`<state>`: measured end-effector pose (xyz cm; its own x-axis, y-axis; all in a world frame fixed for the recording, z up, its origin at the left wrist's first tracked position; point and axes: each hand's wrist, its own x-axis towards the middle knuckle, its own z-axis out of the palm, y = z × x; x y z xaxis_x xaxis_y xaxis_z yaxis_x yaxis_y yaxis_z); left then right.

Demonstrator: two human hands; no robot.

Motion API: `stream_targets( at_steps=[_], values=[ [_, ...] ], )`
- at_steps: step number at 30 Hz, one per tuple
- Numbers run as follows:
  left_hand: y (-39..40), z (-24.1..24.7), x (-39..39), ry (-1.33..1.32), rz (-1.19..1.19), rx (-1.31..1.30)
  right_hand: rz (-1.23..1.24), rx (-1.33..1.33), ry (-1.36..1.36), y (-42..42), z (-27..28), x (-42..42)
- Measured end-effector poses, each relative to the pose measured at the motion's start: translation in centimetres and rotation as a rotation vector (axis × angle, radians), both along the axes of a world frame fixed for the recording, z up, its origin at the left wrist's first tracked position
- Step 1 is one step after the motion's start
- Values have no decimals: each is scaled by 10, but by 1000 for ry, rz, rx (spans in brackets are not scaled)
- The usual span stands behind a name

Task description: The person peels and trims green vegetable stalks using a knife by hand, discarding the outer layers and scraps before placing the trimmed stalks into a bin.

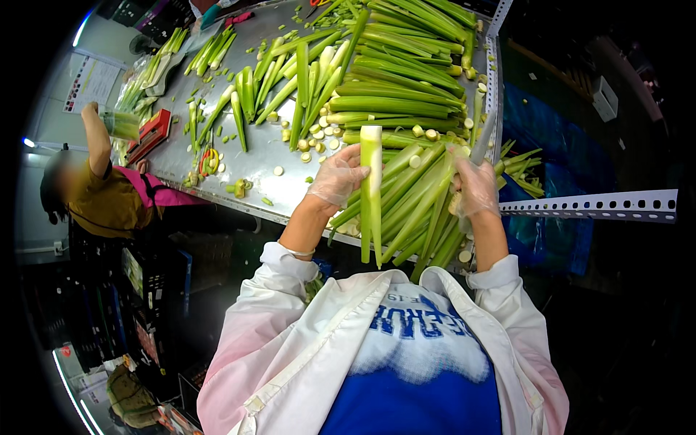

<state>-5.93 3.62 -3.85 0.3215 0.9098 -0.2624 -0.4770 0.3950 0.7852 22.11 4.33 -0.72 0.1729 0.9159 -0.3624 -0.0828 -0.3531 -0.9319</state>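
My left hand [338,178], in a clear plastic glove, pinches a trimmed water bamboo shoot [371,179]. Its pale cut end points away from me, its green leaf tips towards me. In my gloved right hand [477,185] is a knife [482,138], its blade pointing away from me and its handle hidden by my fingers. Between and below my hands lies a loose heap of untrimmed shoots [416,204] at the near edge of the metal table [261,157]. Beyond it rises a stacked pile of shoots [397,103], with round cut-off pieces [318,133] beside it.
Trimmed shoots [247,92] and scissors [209,162] with red and yellow handles lie leftwards. A co-worker [109,190] holds a bagged bundle near a red device [149,136]. A perforated metal bar [592,206] juts out at right, near more stalks [522,168] over blue sheeting.
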Motion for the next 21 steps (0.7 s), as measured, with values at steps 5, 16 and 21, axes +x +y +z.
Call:
stream_targets(
  at_steps=[5,16,21],
  values=[
    [-1,-2,1,0,41,3,-11,49,32,0,9,-12],
    [3,6,7,-10,244,190,192,361,-512,-28,19,-18],
    [-41,38,71,-14,112,173,653,359,-388,-82,2,-1]
  ],
)
